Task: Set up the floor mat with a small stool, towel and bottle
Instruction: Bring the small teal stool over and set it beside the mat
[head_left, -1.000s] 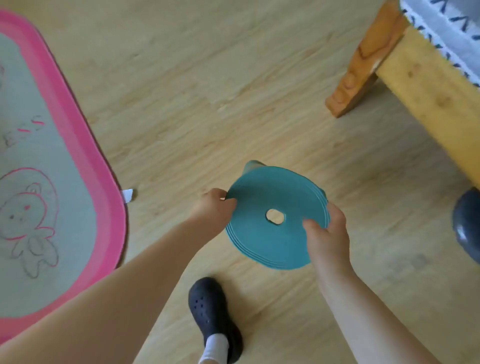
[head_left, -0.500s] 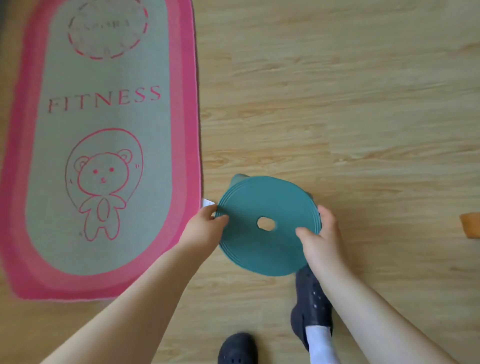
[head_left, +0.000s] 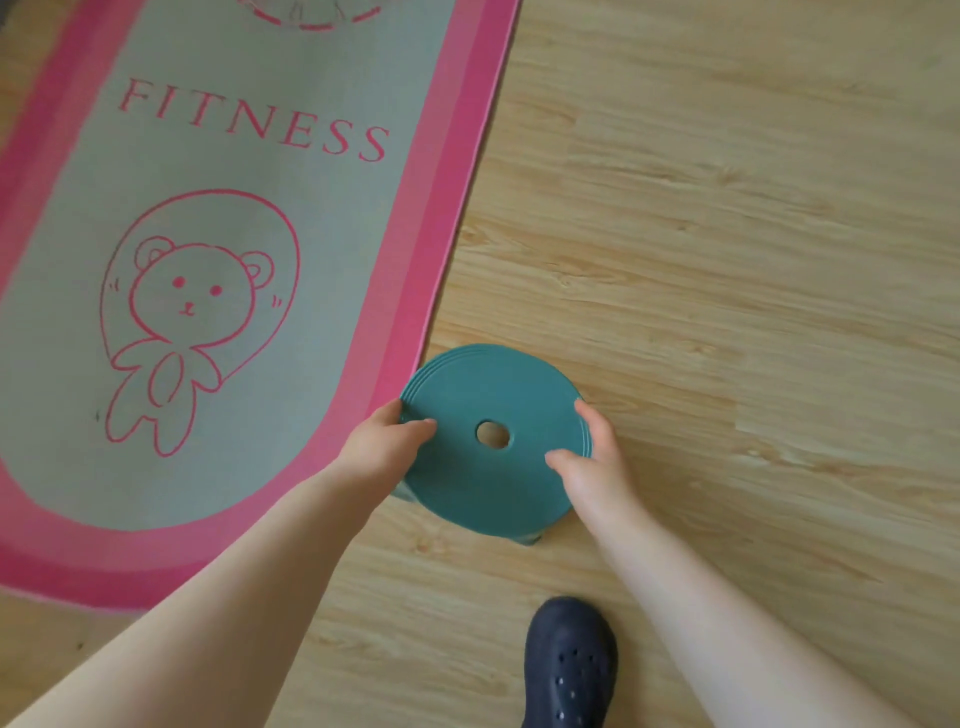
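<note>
From the head camera, a teal round stool (head_left: 483, 405) with a hole in its seat stands on the wooden floor (head_left: 727, 234), just beside the right edge of the pink-bordered floor mat (head_left: 234, 218). The left hand (head_left: 384, 447) grips the seat's left rim, the right hand (head_left: 592, 457) grips its right rim. A dark clog (head_left: 569, 665) lies below the stool.

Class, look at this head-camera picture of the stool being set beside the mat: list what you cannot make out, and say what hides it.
1. Stool legs: mostly hidden under its round seat; whether they touch the floor is unclear.
2. Fingers of the left hand and right hand: curled under the seat's rim.
3. Mat: cut off by the top and left edges.
4. Shoe: cut off by the bottom edge.
5. Towel and bottle: not in view.
</note>
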